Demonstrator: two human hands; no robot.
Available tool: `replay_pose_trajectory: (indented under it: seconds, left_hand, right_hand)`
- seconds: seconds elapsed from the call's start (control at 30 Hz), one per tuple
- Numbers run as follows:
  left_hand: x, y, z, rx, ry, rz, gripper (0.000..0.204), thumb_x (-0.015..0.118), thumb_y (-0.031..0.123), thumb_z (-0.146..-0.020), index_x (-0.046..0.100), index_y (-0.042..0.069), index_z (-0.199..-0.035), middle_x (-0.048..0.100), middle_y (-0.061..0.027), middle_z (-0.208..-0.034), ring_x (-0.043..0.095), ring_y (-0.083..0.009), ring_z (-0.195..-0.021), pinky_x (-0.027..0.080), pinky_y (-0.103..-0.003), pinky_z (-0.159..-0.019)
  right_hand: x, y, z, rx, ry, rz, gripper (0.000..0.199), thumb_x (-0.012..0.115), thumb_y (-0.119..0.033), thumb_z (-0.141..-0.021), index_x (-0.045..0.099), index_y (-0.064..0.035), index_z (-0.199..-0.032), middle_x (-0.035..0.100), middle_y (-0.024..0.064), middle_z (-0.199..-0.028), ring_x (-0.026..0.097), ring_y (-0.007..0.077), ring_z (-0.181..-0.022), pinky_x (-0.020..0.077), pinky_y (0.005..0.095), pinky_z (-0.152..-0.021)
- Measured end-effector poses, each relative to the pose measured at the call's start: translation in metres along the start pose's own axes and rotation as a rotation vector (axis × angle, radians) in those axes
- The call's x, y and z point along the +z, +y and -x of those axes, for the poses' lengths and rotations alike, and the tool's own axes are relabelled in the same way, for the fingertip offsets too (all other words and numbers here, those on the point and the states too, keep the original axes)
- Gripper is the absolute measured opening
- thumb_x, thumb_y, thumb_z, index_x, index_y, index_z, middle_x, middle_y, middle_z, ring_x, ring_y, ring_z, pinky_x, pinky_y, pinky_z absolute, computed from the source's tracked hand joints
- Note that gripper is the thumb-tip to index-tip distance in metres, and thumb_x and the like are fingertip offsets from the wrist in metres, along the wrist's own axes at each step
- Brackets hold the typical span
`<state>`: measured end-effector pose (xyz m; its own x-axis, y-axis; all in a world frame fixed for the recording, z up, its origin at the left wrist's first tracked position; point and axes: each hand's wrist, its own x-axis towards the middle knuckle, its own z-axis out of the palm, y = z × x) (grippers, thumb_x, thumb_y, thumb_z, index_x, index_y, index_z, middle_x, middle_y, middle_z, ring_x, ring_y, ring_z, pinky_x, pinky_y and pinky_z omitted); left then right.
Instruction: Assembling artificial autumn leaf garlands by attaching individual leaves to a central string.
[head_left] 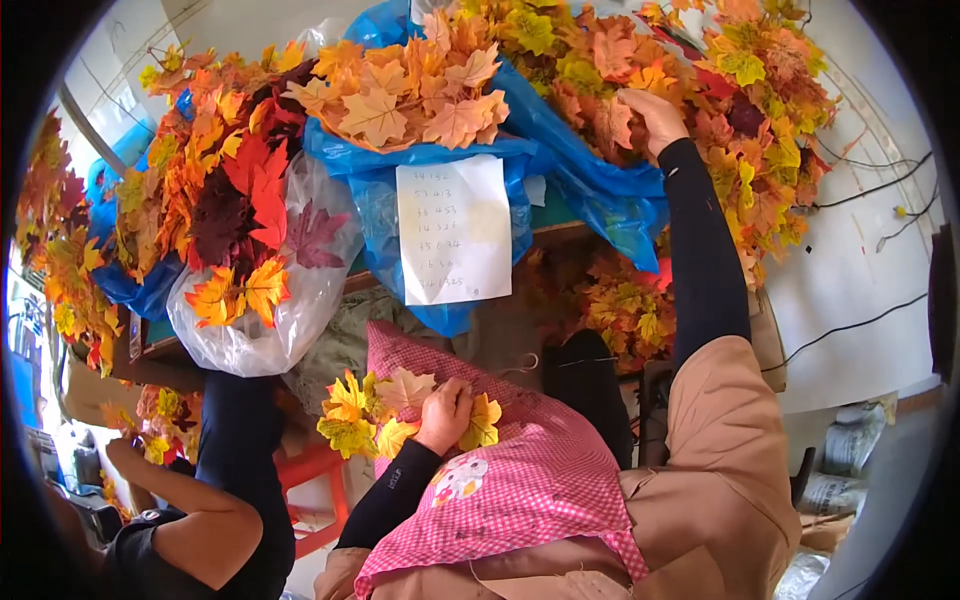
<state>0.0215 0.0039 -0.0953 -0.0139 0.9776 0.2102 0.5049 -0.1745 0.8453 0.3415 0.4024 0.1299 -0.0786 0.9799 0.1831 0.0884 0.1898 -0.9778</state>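
My left hand point(445, 415) is closed around a small bunch of artificial maple leaves point(352, 412), yellow, orange and pale peach, above my pink checked apron point(540, 460). What the fingers grip between the leaves is hidden. My right hand point(655, 122) reaches out to the far right, its fingers bent around a peach-orange maple leaf point(612, 124) at the edge of a heap. Under that heap lies a blue plastic bag point(590, 180). Straight ahead, more peach leaves point(385, 105) fill another blue bag point(360, 190).
A handwritten paper sheet point(455, 230) hangs on the front of the middle bag. Red and orange leaves spill from a clear plastic bag point(320, 290) on the left. A co-worker's arm point(205, 520) is at lower left, near a red stool point(318, 480). Dark cables point(850, 328) run at right.
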Motion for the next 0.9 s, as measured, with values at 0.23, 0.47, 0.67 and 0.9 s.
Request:
replay_pose_trajectory:
  seconds: [0.23,0.47,0.67,0.9]
  left_hand:
    - [0.003,0.0,0.002,0.016,-0.016,-0.016,0.013,0.056,0.011,-0.088,0.061,-0.001,-0.088,0.064,-0.0197,-0.082,0.064,-0.0359,-0.074,0.05,-0.041,-0.065]
    - [-0.012,0.026,0.009,0.251,-0.035,-0.243,0.014,0.061,0.006,-0.082,0.063,0.003,-0.095,0.064,-0.0147,-0.096,0.063,-0.0315,-0.073,0.052,-0.038,-0.059]
    - [-0.022,0.065,-0.004,0.4,-0.04,-0.148,0.02,0.066,0.008,-0.079,0.065,0.006,-0.099,0.047,-0.0167,-0.133,0.067,-0.0221,-0.082,0.055,-0.034,-0.061]
    - [-0.012,0.067,0.005,0.295,-0.156,-0.019,0.022,0.06,0.006,-0.082,0.062,0.001,-0.103,0.063,-0.0153,-0.108,0.066,-0.0326,-0.086,0.055,-0.037,-0.07]
  right_hand:
    - [-0.007,-0.049,0.031,-0.15,-0.018,0.029,0.026,0.066,-0.024,-0.089,0.068,-0.0032,-0.106,0.065,0.0038,-0.1,0.056,0.0147,-0.097,0.0432,0.0311,-0.084]
    - [0.027,-0.053,0.14,-0.348,-0.192,0.659,0.017,0.054,-0.018,-0.096,0.056,-0.0016,-0.095,0.059,0.0014,-0.08,0.056,0.0103,-0.074,0.0445,0.0249,-0.069]
    - [0.101,-0.011,0.299,-0.57,-0.758,1.054,0.012,0.058,-0.017,-0.081,0.063,-0.0072,-0.076,0.062,0.0081,-0.08,0.056,0.0274,-0.081,0.0435,0.0408,-0.074]
    - [0.144,0.028,0.351,-0.353,-0.643,0.426,0.009,0.069,-0.005,-0.078,0.062,-0.0032,-0.084,0.059,0.0068,-0.089,0.058,0.0232,-0.083,0.0488,0.0328,-0.074]
